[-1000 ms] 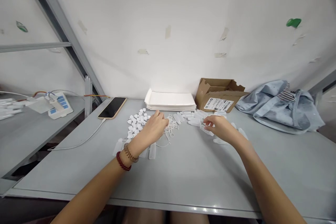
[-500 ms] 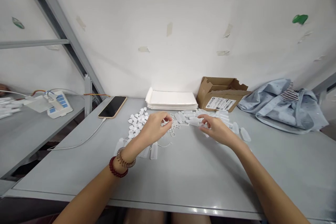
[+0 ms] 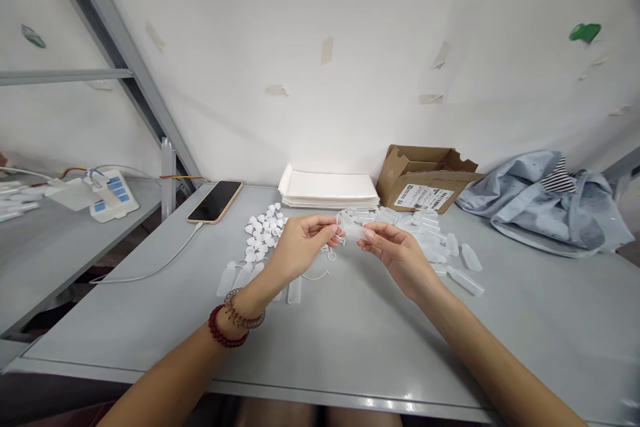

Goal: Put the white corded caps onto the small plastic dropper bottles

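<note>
My right hand pinches a small translucent plastic bottle between thumb and fingers, in front of my chest above the table. At the bottle's left end, my left hand is closed on a thin white plastic strap whose loop shows just beyond the fingertips. How far the strap meets the bottle is hard to make out. White caps lie in a heap behind my left hand. Loose white straps with ring ends lie beneath the hands. More translucent bottles are spread beyond my right hand.
Several bottles lie by my left wrist. At the wall are a stack of white envelopes and an open cardboard box. A phone with a charging cable lies left; blue cloth is bunched at right.
My hands have come together over the table. My right hand has brought a bottle leftward from the pile, and my left hand has moved slightly right with the strap.
</note>
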Motion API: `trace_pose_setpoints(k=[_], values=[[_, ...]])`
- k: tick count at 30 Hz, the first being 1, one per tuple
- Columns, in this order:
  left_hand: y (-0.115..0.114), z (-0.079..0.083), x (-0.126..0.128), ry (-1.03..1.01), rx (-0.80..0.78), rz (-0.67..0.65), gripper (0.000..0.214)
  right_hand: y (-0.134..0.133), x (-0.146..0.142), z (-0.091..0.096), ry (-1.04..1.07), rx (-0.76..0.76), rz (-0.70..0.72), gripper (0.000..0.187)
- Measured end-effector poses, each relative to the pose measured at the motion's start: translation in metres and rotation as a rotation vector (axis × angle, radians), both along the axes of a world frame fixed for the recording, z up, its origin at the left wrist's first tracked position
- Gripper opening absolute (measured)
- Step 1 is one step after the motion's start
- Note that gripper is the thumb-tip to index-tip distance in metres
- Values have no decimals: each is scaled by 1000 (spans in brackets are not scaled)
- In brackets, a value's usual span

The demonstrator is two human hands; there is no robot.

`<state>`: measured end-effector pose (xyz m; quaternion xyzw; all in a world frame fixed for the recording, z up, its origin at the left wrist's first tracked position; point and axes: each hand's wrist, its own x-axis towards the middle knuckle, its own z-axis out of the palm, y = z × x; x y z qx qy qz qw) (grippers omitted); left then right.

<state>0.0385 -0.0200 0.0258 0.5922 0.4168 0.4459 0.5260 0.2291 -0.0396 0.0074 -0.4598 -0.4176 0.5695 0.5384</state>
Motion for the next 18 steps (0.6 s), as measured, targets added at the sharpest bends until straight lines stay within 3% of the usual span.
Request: trace_pose_setpoints(k=[7, 18], values=[[-1, -6, 3, -132, -98, 15, 19, -2, -2, 0, 73, -38, 45, 30], [-2, -11, 6, -196, -102, 40, 19, -2, -4, -6, 84, -35, 165, 23]])
